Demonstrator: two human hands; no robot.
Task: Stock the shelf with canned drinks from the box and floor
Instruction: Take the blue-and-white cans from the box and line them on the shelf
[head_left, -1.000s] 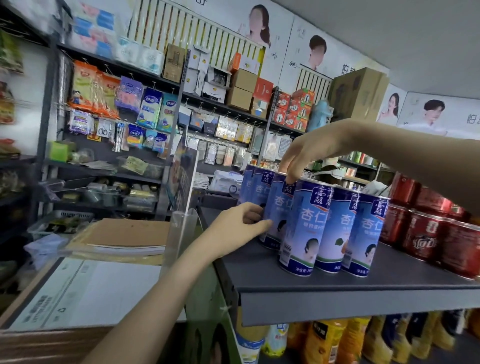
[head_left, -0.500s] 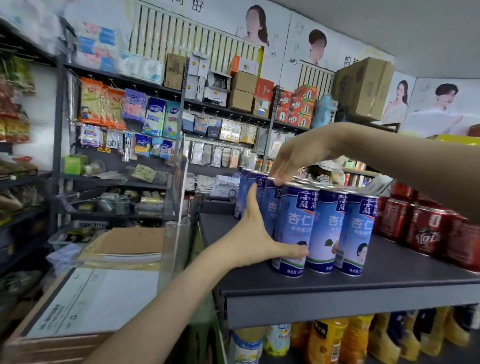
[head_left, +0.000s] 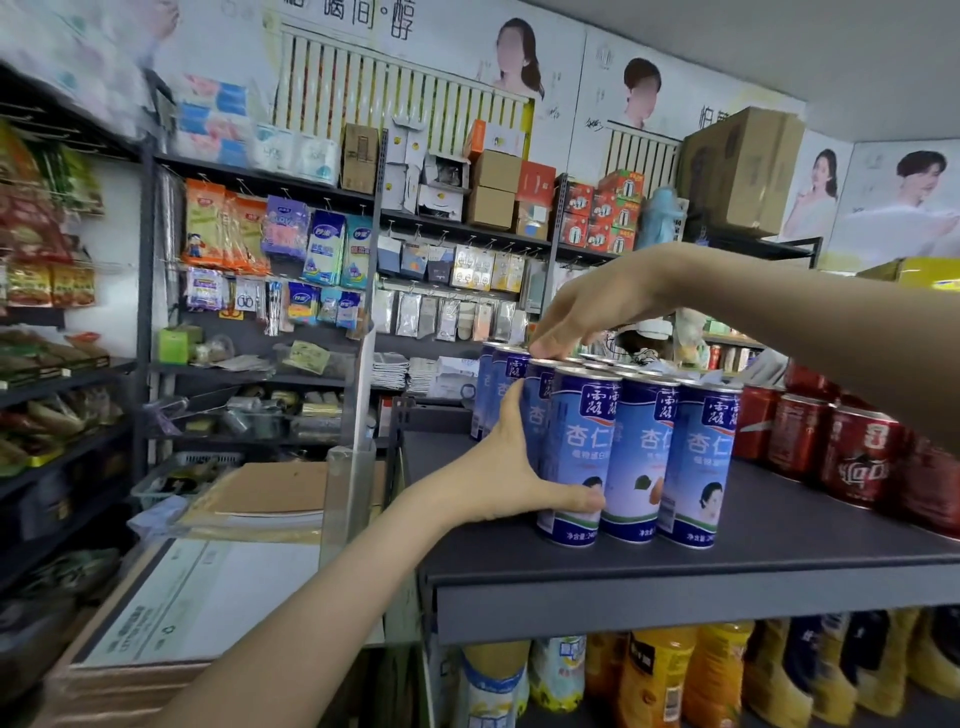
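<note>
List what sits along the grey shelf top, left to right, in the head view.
Clear divider → left hand → blue cans → red cans. The right hand is left out because it hangs over the blue cans.

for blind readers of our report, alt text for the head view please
Two bare hands steady a block of blue cans on a grey shelf: the left hand presses its side, the right hand touches can tops from above. Red cans stand to the right.
</note>
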